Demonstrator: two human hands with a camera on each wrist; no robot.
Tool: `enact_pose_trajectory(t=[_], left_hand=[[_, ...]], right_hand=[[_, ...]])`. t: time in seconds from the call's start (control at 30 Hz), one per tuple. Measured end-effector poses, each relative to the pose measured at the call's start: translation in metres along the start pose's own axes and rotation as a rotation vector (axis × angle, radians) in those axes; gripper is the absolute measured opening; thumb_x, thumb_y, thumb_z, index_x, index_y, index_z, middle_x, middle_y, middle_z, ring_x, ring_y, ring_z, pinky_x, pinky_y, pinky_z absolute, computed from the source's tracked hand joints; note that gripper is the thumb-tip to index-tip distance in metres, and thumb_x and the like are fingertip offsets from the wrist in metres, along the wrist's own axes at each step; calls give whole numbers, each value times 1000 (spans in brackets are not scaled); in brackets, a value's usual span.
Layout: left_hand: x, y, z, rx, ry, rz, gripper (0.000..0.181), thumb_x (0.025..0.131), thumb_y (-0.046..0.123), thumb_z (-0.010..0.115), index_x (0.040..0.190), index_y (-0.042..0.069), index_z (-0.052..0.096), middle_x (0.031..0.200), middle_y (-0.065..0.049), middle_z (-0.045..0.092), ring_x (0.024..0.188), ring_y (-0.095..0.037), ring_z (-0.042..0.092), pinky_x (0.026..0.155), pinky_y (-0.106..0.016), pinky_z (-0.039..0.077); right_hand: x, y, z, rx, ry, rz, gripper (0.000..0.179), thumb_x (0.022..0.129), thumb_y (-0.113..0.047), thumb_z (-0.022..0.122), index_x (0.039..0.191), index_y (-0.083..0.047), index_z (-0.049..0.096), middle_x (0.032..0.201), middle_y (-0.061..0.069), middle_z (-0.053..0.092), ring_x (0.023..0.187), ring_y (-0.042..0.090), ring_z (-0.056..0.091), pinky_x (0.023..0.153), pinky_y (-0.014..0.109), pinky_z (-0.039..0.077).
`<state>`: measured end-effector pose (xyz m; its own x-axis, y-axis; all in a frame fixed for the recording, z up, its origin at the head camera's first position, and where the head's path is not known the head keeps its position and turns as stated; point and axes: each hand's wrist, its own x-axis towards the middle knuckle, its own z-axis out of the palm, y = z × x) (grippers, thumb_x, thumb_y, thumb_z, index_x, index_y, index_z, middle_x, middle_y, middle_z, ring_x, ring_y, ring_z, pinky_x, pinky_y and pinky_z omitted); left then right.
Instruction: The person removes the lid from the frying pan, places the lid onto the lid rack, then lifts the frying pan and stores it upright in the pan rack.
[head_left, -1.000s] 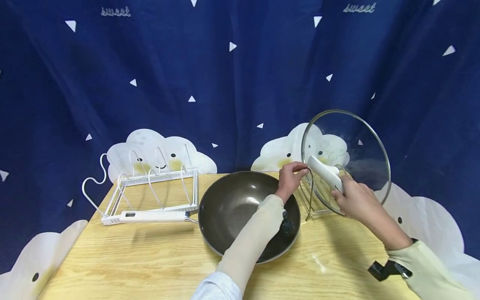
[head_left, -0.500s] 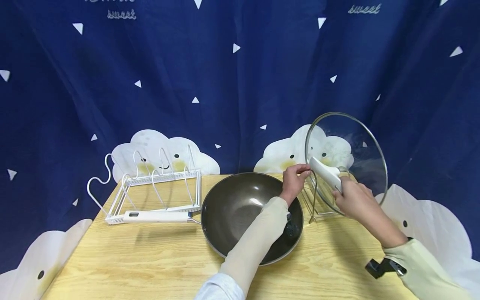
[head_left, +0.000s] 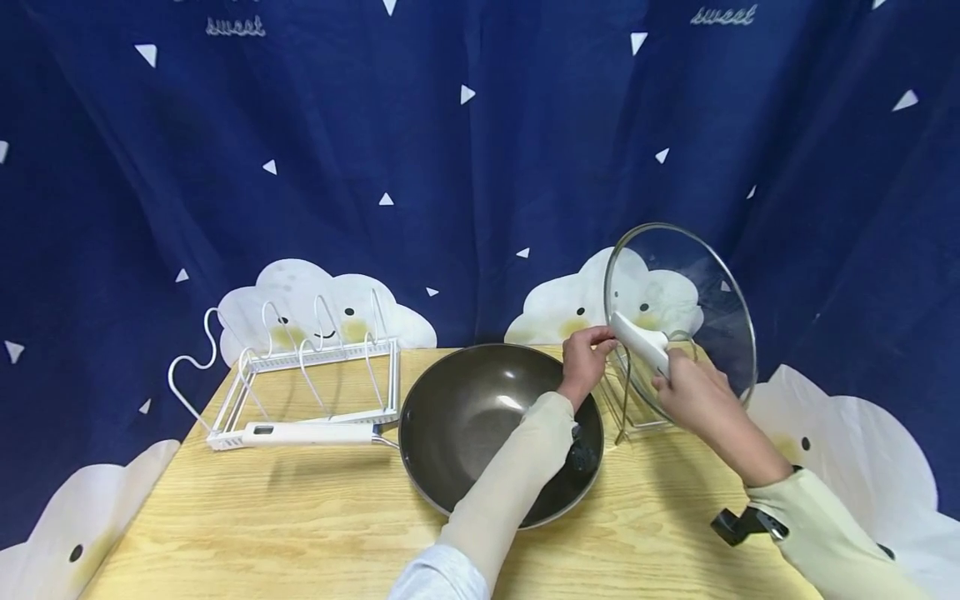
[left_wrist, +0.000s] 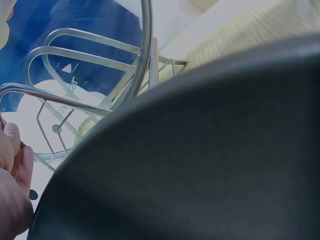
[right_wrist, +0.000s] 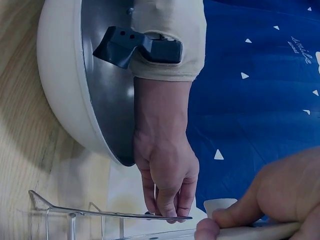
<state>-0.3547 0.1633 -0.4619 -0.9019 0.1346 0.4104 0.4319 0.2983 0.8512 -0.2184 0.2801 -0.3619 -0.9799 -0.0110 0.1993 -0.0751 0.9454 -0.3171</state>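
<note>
My left hand (head_left: pixel 587 360) pinches the top of a wire loop on a metal lid rack (head_left: pixel 624 400), reaching across the dark wok (head_left: pixel 480 425). In the left wrist view its fingertips are on the loop (left_wrist: pixel 50 96) at the left edge. A round glass lid (head_left: pixel 705 275) with a metal rim stands nearly upright at the rack, behind that loop. My right hand (head_left: pixel 697 392) grips the lid's white handle (head_left: pixel 639 340). In the right wrist view the fingers curl round the handle (right_wrist: pixel 260 231), beside my left hand (right_wrist: pixel 167 175). Whether the rim's bottom touches the rack is hard to tell.
A white wire rack (head_left: pixel 300 383) stands at the table's left. The wok's white handle (head_left: pixel 311 432) points left, in front of that rack. Behind the wooden table (head_left: pixel 300 517) hangs a dark blue curtain (head_left: pixel 420 150) with cloud prints.
My right hand has moved a little left with the lid, whose far edge now sits closer to the rack. My left hand stays on the loop. The wok has not moved.
</note>
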Motion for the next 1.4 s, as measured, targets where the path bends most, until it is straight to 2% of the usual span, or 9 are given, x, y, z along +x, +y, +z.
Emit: enact_pose_trajectory(t=[0.17,0.4,0.7,0.83,0.97,1.07,1.23,1.3,1.4], left_hand=[[-1,-2,1,8,-1,5,13,92,15,74,103,12,81,102,0,79,96,-12,73,91,-21,50],[1,-3,2,2,-7,-22,13,93,16,73,103,12,81,101,0,79,99,-12,72,96,-23,49],[2,-7,1,38,19,51,13,92,14,73,103,10,81,99,-2,79,95,-14,74,99,-24,47],[2,-8,2,46,37,29,10,92,9,74,98,9,81,96,-3,79,92,-14,76,87,-16,50],[3,-6,2,70,40,4,11,93,5,71,93,10,81,92,-2,79,87,-14,75,80,-17,52],[3,-5,1,88,34,1,18,93,-1,67,87,9,79,87,-2,79,81,-14,71,79,-21,49],[2,-4,1,83,20,-12,24,92,-8,59,77,5,72,74,-4,73,66,-15,55,72,-22,40],[1,-3,1,88,25,-6,23,90,-9,59,74,4,70,71,-5,71,65,-15,53,71,-22,40],[1,-3,1,98,42,5,22,86,-9,60,73,5,70,71,-3,72,66,-15,58,72,-24,47]], right_hand=[[0,-1,4,-3,16,3,28,92,-11,64,105,12,54,71,20,58,64,40,58,57,55,43],[2,-4,10,2,55,-10,40,90,-8,64,118,19,52,78,31,63,68,47,62,61,59,45],[6,-13,18,-27,69,6,45,90,-5,60,122,25,49,85,40,63,70,51,63,61,61,47],[5,-17,23,-28,81,12,34,90,-6,62,109,20,52,79,38,61,67,53,62,59,62,47],[3,-22,26,-37,98,-4,24,88,-4,62,97,16,52,73,35,59,65,52,61,58,61,47],[3,-24,28,-50,107,-14,20,87,-3,61,94,14,52,71,32,59,64,50,61,57,61,47],[2,-26,30,-49,117,-10,18,87,-1,60,95,13,51,71,32,59,64,50,61,57,61,47],[2,-27,32,-48,126,-9,18,87,-1,60,95,13,51,71,32,60,64,50,61,56,61,47],[1,-28,35,-45,140,-4,19,87,-1,61,95,13,50,71,32,60,63,51,62,55,61,47]])
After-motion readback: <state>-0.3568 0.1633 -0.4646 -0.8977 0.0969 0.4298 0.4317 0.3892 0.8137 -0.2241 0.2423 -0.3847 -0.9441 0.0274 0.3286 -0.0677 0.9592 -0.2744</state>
